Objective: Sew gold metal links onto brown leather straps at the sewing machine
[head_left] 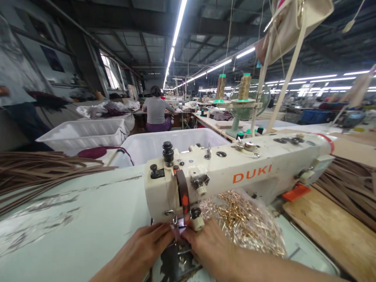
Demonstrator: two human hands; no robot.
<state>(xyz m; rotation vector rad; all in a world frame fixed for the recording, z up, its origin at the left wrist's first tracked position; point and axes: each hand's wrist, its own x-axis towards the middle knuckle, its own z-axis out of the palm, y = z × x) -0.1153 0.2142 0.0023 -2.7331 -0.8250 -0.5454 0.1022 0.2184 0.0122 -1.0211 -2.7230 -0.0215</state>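
Both left hand and right hand angle inward, fingers pinching a narrow strap.

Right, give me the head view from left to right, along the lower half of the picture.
bundle of brown leather strips → left hand → right hand → clear plastic bag of gold-coloured metal fittings → wooden board

The left hand and right hand cover most of what lies beneath the sewing machine head — only a sliver of strap shows. The metal pieces in the plastic bag are too small to tell apart, and the figure at the left edge is blurred and cut off.
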